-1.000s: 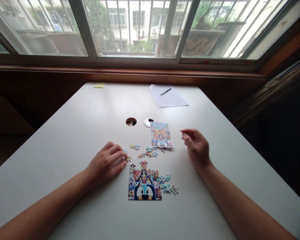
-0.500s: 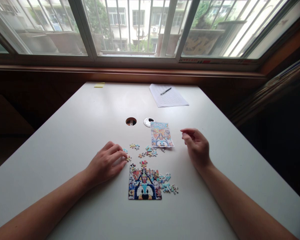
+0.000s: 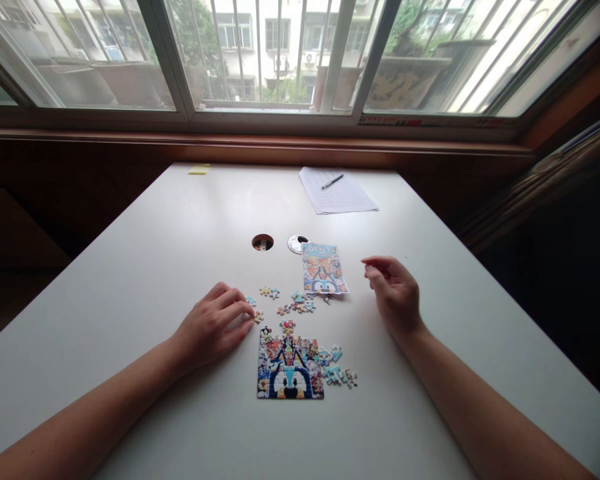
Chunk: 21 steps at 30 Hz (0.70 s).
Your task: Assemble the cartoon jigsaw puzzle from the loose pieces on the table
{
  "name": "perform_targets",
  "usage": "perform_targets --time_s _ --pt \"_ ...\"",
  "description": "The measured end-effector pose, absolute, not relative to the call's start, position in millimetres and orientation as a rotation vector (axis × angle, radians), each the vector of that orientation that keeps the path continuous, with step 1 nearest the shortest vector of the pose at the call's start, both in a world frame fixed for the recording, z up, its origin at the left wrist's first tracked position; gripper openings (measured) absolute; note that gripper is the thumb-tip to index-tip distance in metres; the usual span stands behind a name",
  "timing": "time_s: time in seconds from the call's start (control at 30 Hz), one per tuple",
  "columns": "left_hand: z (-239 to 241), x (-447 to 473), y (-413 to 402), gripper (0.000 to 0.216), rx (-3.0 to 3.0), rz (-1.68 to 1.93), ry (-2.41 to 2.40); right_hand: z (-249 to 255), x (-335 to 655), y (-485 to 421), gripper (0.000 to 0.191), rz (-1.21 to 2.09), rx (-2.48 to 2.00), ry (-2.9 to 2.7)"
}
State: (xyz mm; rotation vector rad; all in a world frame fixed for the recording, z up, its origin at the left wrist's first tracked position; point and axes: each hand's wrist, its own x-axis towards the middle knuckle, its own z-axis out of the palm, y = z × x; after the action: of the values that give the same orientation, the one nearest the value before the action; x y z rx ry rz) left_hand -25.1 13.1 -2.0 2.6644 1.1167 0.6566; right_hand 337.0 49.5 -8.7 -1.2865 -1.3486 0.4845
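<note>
A partly assembled jigsaw puzzle [image 3: 291,367] with a blue cartoon dog's face lies flat near the table's front. My left hand [image 3: 220,319] rests to its upper left, fingers loosely spread, with the fingertips beside or touching some loose puzzle pieces [image 3: 258,317]. More loose pieces [image 3: 303,304] lie above the puzzle, and another cluster [image 3: 333,375] sits along its right side. Over the table on the right, my right hand [image 3: 396,297] is closed in a pinch; what its fingertips hold, if anything, is too small to make out. Left of it lies the picture card [image 3: 325,268].
The white table [image 3: 130,267] has a round cable hole [image 3: 263,243] and a metal ring cover [image 3: 298,244] partly under the card. Farther back are paper sheets [image 3: 340,197] with a pen [image 3: 333,181] on top, and a yellow sticky note [image 3: 199,170]. A barred window rises behind.
</note>
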Motion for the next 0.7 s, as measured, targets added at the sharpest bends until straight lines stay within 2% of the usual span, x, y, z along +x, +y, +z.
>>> perform_targets --time_s 0.7 --pt "2.1 -25.0 11.0 0.012 2.665 0.719 1.063 -6.9 336.3 49.2 0.014 0.478 -1.292 -1.352"
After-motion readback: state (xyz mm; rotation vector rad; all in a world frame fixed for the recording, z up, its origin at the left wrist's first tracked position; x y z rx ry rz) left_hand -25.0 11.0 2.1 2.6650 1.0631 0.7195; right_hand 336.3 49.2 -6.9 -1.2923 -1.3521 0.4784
